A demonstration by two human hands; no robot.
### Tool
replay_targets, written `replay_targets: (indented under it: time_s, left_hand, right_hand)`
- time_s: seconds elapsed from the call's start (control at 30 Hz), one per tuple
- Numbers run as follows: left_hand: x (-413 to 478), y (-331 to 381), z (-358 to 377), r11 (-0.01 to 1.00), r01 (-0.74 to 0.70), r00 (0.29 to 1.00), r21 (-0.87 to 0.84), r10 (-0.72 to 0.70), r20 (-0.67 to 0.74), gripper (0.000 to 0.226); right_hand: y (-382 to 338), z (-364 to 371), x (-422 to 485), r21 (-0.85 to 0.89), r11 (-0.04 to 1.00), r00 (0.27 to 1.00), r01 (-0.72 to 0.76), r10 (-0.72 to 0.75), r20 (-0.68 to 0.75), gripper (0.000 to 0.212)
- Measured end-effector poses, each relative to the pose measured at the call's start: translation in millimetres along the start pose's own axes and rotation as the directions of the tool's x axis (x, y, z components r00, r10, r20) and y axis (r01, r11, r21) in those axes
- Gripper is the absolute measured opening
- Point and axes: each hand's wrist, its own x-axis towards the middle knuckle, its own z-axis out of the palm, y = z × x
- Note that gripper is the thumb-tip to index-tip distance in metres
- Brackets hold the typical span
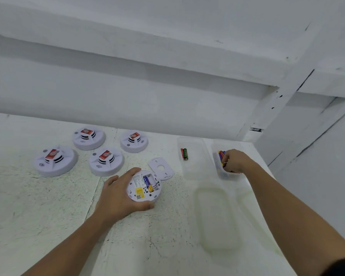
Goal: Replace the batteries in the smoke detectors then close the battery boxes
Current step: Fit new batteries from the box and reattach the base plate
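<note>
Left clear box (193, 172): on the desk (48, 206), right of the detectors; holds two batteries (184, 154), one red and one green, side by side, long axes running away from the person.
Right clear box (219, 173): just beside the left clear box; holds a heap of coloured batteries (220, 156) in purple, yellow and red; number not readable.
Lid (215, 216): translucent, flat on the desk on the near side of the two boxes.
Open smoke detector (145, 188): near the middle of the desk, underside up, battery bay uncovered, yellow label on its near part.
Fitted battery (147, 180): blue-purple, lying in the bay, long axis pointing away from the person with a slight tilt.
Back cover (161, 168): white, flat on the desk, close to the far right edge of the open smoke detector; contact not clear.
Left hand (118, 196): grip wrapped round the left rim of the open smoke detector, thumb on the near edge, fingers over the far edge.
Right hand (236, 161): inside the right clear box, fingers curled down among the coloured batteries; cannot tell whether the grip holds one.
Four closed smoke detectors (106, 161): face up, grouped at the far left, red label on each top.
</note>
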Motion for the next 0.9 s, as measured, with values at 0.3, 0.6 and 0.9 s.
replay_targets:
  time_s: [0.3,0.6,0.9]
  left_hand:
    - [-1.5,2.5,-1.2,0.999,0.035,0.999,-0.004,-0.035,0.009,0.117]
    - [-5.5,10.7,-6.5,0.999,-0.007,1.000,-0.043,0.007,-0.005,0.100]
    - [-8.8,11.2,-10.2,0.998,-0.016,0.999,-0.056,0.018,0.044,0.100]
  right_hand:
    - [12.0,-11.6,-14.1,0.850,0.527,0.994,-0.017,0.101,-0.043,0.023]
    - [-47.3,-35.6,-61.7,0.927,0.306,0.975,0.219,-0.086,-0.203,0.006]
    - [-119.0,22.9,-96.4,0.914,0.351,0.903,0.204,-0.429,-0.037,0.014]
